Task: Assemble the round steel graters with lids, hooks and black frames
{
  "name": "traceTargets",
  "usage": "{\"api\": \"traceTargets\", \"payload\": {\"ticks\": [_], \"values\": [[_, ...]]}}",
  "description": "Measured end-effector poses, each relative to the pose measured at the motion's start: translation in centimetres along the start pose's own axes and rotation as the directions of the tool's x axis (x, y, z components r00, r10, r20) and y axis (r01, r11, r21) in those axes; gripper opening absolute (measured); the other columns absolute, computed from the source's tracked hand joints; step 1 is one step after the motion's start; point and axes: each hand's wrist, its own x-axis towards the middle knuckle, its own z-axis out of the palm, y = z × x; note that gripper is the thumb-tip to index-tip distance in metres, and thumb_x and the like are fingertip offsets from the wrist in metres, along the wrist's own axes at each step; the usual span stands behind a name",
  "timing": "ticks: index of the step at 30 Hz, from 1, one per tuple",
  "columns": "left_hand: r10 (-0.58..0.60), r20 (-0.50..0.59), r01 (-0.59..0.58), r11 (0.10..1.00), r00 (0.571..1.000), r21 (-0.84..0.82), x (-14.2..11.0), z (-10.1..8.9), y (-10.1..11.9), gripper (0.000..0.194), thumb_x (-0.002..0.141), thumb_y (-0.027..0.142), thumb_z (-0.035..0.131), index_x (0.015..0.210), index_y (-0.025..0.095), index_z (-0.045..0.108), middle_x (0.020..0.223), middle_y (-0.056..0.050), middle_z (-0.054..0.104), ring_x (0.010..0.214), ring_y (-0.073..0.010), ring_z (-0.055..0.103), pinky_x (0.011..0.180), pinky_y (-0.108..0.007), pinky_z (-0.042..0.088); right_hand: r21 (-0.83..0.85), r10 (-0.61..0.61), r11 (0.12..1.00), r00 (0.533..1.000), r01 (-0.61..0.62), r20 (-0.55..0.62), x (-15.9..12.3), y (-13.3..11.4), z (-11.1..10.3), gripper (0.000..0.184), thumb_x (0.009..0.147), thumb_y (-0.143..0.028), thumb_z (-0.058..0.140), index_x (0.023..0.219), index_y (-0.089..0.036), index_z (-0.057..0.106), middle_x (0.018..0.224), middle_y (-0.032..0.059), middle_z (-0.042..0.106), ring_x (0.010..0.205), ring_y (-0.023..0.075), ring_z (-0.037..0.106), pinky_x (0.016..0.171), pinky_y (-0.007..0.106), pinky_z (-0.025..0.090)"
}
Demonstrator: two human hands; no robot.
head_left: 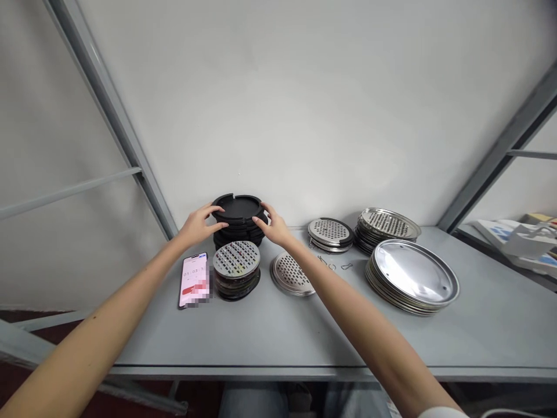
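My left hand (201, 225) is at the left rim of the top black round tray (238, 208), its thumb and fingers curled on the edge. On the opposite side, my right hand (275, 224) grips the same tray's rim. The tray is shallow, with a notch in its far edge, and sits on a stack of similar black pieces (237, 235). Just in front stands a stack topped by a slotted metal disc (236, 259). A perforated metal plate (290, 274) lies under my right forearm, which hides part of it.
A phone (194, 280) showing a timer lies at left. Further right are a perforated disc with a black rim piece (329, 232), a stack of slotted plates (389, 223), shiny round metal plates (415, 273) and small metal clips (347, 266). A wall backs the grey table (278, 342).
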Motion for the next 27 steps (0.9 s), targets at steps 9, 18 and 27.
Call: {"api": "traceTargets", "payload": {"ticks": [9,18,27], "values": [[-0.064,-0.053,0.055,0.988,0.997,-0.146,-0.2,1.5,0.9,0.058,0.075,0.050,0.069,0.125,0.023,0.060,0.139,-0.012,0.051,0.134,-0.0296,0.042,0.106,-0.042,0.041,0.048,0.039,0.998,0.999,-0.037,-0.036,-0.3,0.3,0.3,0.065,0.083,-0.050,0.059,0.139,-0.021,0.041,0.142,0.0108,0.048,0.129,0.0264,0.047,0.109,0.046,0.037],[-0.164,-0.100,0.121,0.934,0.981,-0.337,-0.2,2.7,0.5,0.077,0.080,0.054,0.064,0.145,0.023,0.035,0.154,-0.013,0.029,0.140,-0.0288,0.033,0.112,-0.044,0.032,0.169,0.098,0.981,0.995,-0.091,-0.034,-0.1,0.2,0.4,0.070,0.081,-0.058,0.056,0.138,-0.020,0.042,0.142,0.0120,0.046,0.124,0.0247,0.051,0.107,0.041,0.040],[-0.634,0.125,0.567,0.564,0.763,-0.601,-1.0,5.8,-2.2,0.073,0.089,0.071,0.030,0.139,0.020,0.046,0.147,-0.012,0.042,0.139,-0.0297,0.035,0.112,-0.046,0.032,0.359,0.527,0.772,0.844,-0.525,0.100,-0.4,0.9,0.1,0.060,0.089,-0.062,0.036,0.138,-0.029,0.042,0.149,0.0070,0.039,0.132,0.0258,0.041,0.108,0.049,0.034]]}}
